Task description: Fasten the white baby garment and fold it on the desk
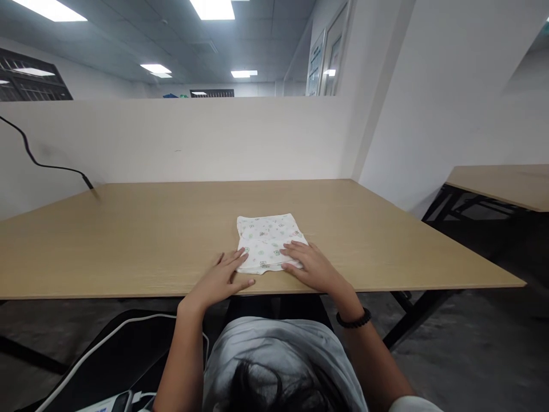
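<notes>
A folded, printed white cloth (270, 234) lies near the front edge of the wood-topped table (163, 234). The left hand's (218, 279) fingertips touch its left side, the right hand's (315, 267) its right; both grips are apart.

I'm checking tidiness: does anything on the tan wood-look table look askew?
The white, printed, roughly square folded cloth touched by the left hand and right hand has an uneven near edge, its layers misaligned there. Nothing looks spilled.
</notes>
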`<state>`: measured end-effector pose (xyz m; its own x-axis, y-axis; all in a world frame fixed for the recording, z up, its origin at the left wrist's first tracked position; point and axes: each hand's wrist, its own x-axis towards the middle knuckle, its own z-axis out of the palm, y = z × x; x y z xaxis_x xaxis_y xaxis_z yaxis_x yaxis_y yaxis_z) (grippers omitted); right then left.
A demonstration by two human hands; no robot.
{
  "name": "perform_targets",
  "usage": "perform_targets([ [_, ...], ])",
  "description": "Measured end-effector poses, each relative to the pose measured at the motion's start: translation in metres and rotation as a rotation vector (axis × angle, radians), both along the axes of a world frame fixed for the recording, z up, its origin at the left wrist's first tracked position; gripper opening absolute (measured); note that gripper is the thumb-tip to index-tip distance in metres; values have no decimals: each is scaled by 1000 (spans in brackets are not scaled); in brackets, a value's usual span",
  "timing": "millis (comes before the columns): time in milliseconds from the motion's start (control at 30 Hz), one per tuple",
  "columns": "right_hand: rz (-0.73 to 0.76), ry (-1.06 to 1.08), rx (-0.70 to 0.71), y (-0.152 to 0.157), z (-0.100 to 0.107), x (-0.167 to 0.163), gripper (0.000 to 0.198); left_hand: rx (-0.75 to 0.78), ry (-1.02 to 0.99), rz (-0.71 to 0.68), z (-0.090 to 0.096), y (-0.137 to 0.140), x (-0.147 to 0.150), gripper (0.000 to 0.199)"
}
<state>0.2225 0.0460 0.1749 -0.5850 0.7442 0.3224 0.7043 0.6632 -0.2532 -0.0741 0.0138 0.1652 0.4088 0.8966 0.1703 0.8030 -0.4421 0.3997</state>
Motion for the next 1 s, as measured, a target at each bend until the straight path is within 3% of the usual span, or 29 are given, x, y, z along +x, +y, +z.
perform_targets([
  [133,35,-98,-147,-14,-2,0,74,-61,75,71,2,-10,-3,89],
  [267,85,-139,-157,-32,-4,-1,84,34,97,92,13,-15,-1,78],
  [367,77,-145,-113,-44,-5,-5,81,62,93,77,21,-5,3,75],
  [533,22,-82,-1,-47,-8,-7,72,-131,125,133,15,18,-3,79],
  [733,-61,19,76,-38,-10,9,73,-141,104,156,6,13,-16,84],
  [900,94,83,-31,-32,-19,30,64,-30,100,-8,7,-5,-23,88],
  [1000,114,127,-37,-31,-27,39,54,-34,97,-102,6,-18,-28,89],
])
